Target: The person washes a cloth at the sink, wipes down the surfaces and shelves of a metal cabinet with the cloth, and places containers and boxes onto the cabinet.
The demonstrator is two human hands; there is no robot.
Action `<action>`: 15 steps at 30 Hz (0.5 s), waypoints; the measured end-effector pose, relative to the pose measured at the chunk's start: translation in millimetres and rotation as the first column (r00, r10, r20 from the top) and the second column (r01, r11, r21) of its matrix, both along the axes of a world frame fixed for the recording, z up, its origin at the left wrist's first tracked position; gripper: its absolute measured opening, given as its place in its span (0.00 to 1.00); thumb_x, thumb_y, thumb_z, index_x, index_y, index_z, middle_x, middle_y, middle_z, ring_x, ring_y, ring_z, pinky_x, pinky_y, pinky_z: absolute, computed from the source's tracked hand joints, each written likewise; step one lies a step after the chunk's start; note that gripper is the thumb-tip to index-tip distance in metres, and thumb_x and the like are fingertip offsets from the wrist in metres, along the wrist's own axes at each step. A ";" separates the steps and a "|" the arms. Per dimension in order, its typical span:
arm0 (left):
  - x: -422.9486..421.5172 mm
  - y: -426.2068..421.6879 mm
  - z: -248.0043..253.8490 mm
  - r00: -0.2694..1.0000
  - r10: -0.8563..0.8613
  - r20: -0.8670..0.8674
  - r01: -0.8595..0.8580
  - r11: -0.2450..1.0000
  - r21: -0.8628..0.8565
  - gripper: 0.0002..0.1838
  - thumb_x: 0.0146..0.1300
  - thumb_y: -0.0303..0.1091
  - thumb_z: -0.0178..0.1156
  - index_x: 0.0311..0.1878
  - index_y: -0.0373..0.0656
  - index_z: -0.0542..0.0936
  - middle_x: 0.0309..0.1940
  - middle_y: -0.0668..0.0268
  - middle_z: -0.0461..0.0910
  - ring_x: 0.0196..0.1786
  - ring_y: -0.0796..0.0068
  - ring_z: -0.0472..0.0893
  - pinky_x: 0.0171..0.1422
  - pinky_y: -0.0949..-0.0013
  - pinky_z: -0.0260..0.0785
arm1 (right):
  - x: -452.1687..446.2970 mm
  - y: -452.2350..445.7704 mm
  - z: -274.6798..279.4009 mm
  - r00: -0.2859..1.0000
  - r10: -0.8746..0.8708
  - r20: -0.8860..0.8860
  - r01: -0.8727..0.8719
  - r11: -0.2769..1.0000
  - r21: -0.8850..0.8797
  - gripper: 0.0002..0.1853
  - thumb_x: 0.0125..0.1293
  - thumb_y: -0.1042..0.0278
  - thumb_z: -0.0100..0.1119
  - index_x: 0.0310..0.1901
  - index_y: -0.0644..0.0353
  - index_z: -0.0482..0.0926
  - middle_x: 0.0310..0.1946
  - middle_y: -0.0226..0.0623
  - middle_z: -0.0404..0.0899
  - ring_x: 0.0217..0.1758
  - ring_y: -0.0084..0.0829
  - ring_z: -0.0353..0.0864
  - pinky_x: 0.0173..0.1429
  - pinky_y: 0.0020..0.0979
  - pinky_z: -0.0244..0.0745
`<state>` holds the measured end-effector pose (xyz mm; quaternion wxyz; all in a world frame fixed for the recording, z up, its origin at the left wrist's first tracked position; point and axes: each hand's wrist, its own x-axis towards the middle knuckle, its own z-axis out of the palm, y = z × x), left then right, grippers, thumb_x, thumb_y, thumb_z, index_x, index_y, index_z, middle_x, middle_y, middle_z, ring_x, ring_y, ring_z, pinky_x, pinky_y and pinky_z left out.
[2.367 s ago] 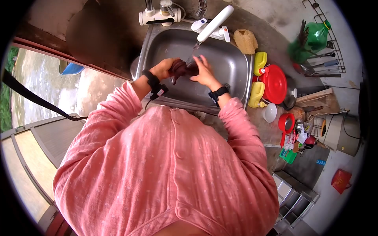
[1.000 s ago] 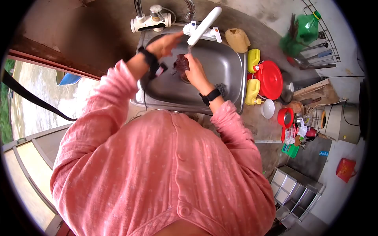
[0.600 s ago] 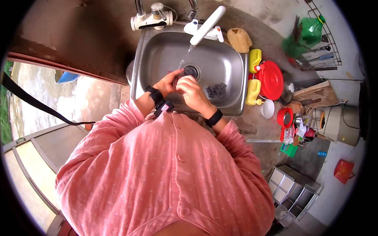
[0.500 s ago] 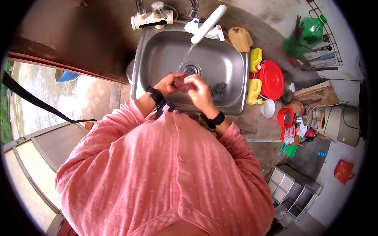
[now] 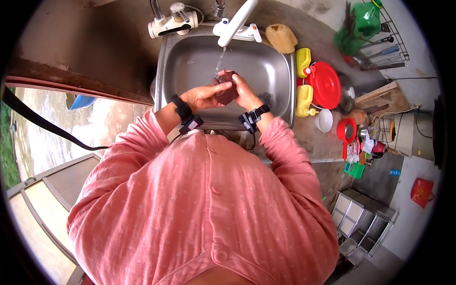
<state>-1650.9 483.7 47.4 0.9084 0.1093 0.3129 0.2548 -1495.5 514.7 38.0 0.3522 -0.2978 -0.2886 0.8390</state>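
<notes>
Over the steel sink [image 5: 178,52], both hands are on a small dark reddish-brown piece [image 5: 228,92], whose kind I cannot make out. My left hand [image 5: 206,96] pinches it from the left, thumb lying across its face. My right hand [image 5: 244,93] is closed around its right side, with some fingers hidden behind it. A thin stream of water from the white faucet [image 5: 237,23] falls at the top of the piece. On the sink floor, partly hidden by my right hand, lies a grey wire scourer [image 5: 266,98].
A dried loofah [image 5: 281,38] sits at the sink's back right corner. Yellow bottles [image 5: 304,100], a red lid [image 5: 324,90], a white bowl [image 5: 324,120] and a red-handled strainer [image 5: 349,130] stand to the right. A second tap [image 5: 173,21] is at back left.
The dark piece, mostly covered by my fingers before, now shows plainly between my hands. My right hand has turned and moved from above it to its right side. The view has shifted slightly.
</notes>
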 end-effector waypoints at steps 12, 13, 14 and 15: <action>2.1 15.3 -12.1 0.721 0.110 -0.684 0.282 0.855 0.436 0.12 0.43 0.32 0.67 0.32 0.41 0.77 0.25 0.71 0.76 0.26 0.78 0.74 0.28 0.74 0.65 | -34.5 26.3 -12.2 0.552 -0.321 0.770 -0.392 0.715 0.579 0.18 0.58 0.59 0.40 0.34 0.67 0.74 0.32 0.58 0.75 0.39 0.56 0.73 0.44 0.45 0.67; 2.4 15.7 -14.8 0.583 0.151 -0.798 0.368 0.827 0.425 0.12 0.41 0.34 0.67 0.29 0.40 0.78 0.24 0.70 0.77 0.27 0.77 0.75 0.28 0.73 0.65 | -38.9 24.9 -12.4 0.498 -0.385 0.777 -0.364 0.721 0.590 0.17 0.58 0.60 0.40 0.34 0.67 0.74 0.31 0.59 0.75 0.38 0.57 0.73 0.45 0.45 0.67; 3.2 15.0 -8.5 0.583 0.151 -0.799 0.365 0.829 0.424 0.12 0.41 0.34 0.67 0.29 0.40 0.78 0.24 0.70 0.77 0.27 0.77 0.75 0.28 0.73 0.65 | -42.2 23.4 -12.8 0.439 -0.444 0.781 -0.337 0.724 0.602 0.17 0.58 0.61 0.40 0.35 0.68 0.74 0.31 0.60 0.74 0.38 0.57 0.73 0.46 0.45 0.67; 3.2 14.3 3.5 0.453 0.204 -0.868 0.495 0.752 0.436 0.18 0.39 0.33 0.68 0.35 0.36 0.75 0.25 0.68 0.76 0.28 0.73 0.75 0.29 0.73 0.66 | -44.9 23.2 -16.1 0.441 -0.441 0.781 -0.339 0.725 0.600 0.17 0.58 0.61 0.40 0.35 0.68 0.74 0.31 0.60 0.74 0.38 0.57 0.73 0.46 0.45 0.67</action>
